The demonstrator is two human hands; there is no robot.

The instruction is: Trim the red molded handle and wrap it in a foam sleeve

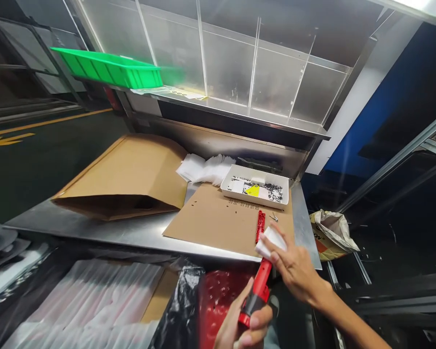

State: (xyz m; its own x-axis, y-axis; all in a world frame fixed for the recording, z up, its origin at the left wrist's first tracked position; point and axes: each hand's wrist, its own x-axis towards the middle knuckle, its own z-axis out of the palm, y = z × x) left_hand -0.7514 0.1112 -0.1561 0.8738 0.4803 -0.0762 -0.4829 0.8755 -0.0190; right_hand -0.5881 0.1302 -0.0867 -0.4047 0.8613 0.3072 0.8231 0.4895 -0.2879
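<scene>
My left hand [247,320] is wrapped round the lower end of a red-and-black tool body [260,281], which points up and away from me. With the fingers of my right hand [296,264] I grip a white wipe [271,241] that lies over the tool body's upper end and hides it. Just beyond, on the cardboard sheet [210,223], lies a narrow red plastic part [260,224]. Beside that part is a small metal piece [273,217]. A white tray [254,199] farther back holds many small black bits and a yellow label.
A large brown paper bag [131,169] lies open on the metal bench [112,228], near a stack of white wipes [207,168]. A green bin [109,70] sits on the shelf. Below left are wrapped items [101,291]; a sack [334,232] stands right of the bench.
</scene>
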